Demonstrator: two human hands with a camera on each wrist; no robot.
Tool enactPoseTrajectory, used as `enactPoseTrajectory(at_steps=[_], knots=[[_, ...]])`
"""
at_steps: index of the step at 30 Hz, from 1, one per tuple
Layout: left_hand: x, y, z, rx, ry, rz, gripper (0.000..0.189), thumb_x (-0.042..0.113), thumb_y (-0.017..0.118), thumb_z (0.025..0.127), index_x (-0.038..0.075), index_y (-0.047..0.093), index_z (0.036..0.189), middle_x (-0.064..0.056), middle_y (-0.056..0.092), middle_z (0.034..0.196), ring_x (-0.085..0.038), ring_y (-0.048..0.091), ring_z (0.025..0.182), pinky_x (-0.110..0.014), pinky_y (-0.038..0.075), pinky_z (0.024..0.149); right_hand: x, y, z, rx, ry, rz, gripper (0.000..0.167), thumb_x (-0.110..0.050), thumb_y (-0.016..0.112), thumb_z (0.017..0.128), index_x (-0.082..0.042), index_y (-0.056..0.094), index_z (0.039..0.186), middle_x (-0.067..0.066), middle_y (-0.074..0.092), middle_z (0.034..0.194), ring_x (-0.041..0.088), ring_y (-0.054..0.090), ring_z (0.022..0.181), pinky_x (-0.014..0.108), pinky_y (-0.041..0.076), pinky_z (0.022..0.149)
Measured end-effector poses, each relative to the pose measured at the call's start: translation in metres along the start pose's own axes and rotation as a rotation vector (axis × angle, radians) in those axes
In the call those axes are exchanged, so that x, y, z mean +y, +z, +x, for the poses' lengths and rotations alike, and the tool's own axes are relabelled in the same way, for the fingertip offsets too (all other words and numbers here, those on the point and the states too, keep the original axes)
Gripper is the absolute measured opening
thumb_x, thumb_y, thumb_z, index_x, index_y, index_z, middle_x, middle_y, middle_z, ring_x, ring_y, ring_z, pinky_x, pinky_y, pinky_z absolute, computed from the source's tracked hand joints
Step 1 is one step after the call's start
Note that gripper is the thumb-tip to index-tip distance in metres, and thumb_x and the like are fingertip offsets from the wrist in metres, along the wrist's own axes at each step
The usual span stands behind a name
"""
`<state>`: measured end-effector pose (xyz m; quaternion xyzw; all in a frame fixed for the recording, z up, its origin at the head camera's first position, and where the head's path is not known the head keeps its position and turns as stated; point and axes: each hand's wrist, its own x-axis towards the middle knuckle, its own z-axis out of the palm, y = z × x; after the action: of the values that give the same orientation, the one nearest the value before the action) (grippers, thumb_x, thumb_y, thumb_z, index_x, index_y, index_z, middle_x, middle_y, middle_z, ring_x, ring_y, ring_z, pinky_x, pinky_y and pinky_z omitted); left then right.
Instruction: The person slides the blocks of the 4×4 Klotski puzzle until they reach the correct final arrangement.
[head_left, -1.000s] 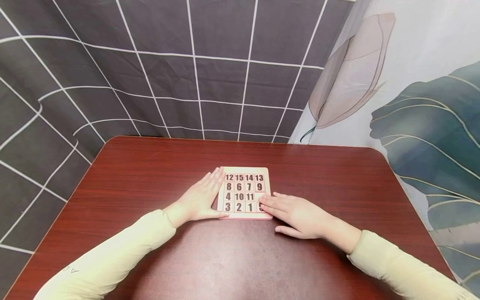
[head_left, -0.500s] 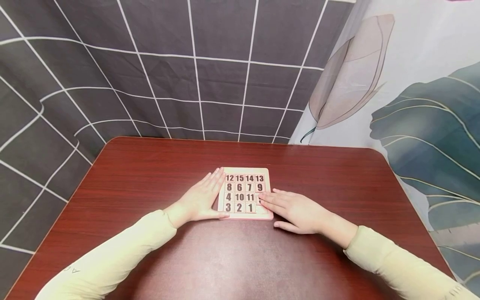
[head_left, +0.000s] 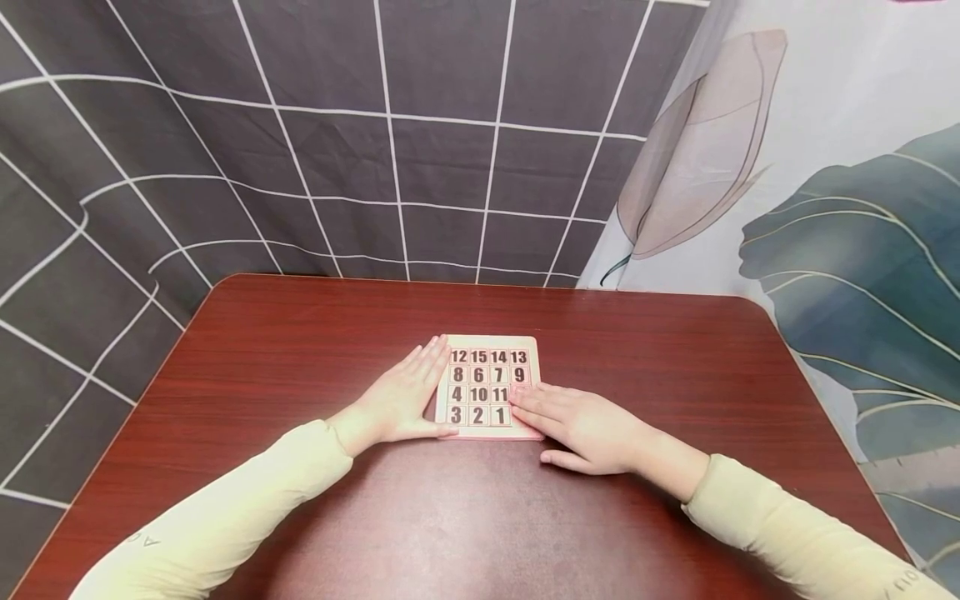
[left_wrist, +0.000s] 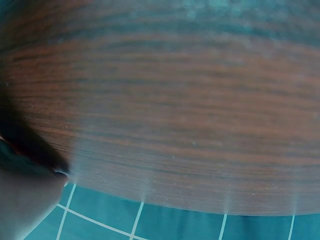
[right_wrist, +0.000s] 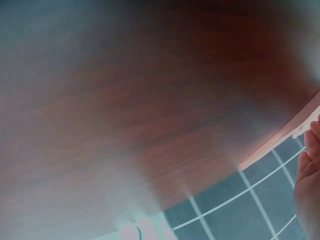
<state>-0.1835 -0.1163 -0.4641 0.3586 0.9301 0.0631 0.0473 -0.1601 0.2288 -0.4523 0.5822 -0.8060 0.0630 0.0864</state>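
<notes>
A square number slide puzzle (head_left: 478, 385) with a pale frame lies flat on the table, its tiles printed with black numbers. My left hand (head_left: 399, 398) rests along its left side, fingers straight at the upper left edge and thumb at the lower left corner. From the right, the straight fingers of my right hand (head_left: 603, 429) lie on the lower right of the puzzle. They cover the right end of the third row and part of the bottom right corner. Part of my left hand (left_wrist: 30, 205) shows in the left wrist view, and my right hand (right_wrist: 309, 185) in the right wrist view.
The puzzle lies on a reddish-brown wooden table (head_left: 315, 325) with rounded far corners. Behind it hangs a dark grey cloth (head_left: 442, 158) with white grid lines. A pale curtain (head_left: 840, 75) with leaf prints hangs at the right.
A tile at the bottom right moved up one row under my right fingers, opening the corner slot. Since then my right hand has shifted slightly left. My left hand stays put.
</notes>
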Motion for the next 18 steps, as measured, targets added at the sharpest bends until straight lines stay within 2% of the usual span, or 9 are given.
enactPoseTrajectory(at_steps=[8,15,18], knots=[[0.0,0.0,0.001,-0.003,0.001,-0.003,0.12,0.072,0.064,0.091,-0.011,0.018,0.165,-0.028,0.016,0.175,-0.04,0.017,0.165,-0.049,0.022,0.135,-0.01,0.0,0.009,-0.026,-0.025,0.007,0.067,-0.04,0.069,0.1,-0.001,0.054,0.153,0.013,0.057,0.159,0.027,0.055,0.148,0.045,0.047,0.121],[0.0,-0.001,0.0,-0.003,0.001,-0.006,0.12,0.072,0.064,0.091,-0.011,0.019,0.165,-0.029,0.015,0.175,-0.04,0.017,0.165,-0.049,0.022,0.135,-0.009,0.0,-0.004,-0.022,-0.01,0.009,0.067,-0.039,0.07,0.1,-0.001,0.054,0.153,0.013,0.056,0.159,0.027,0.054,0.149,0.045,0.046,0.122],[0.0,-0.002,-0.001,0.003,0.005,-0.008,0.12,0.072,0.065,0.091,-0.012,0.019,0.164,-0.029,0.016,0.175,-0.04,0.018,0.165,-0.05,0.022,0.135,-0.008,0.0,-0.01,-0.006,-0.004,0.007,0.067,-0.038,0.071,0.099,-0.001,0.055,0.153,0.012,0.057,0.159,0.025,0.054,0.149,0.042,0.041,0.124]])
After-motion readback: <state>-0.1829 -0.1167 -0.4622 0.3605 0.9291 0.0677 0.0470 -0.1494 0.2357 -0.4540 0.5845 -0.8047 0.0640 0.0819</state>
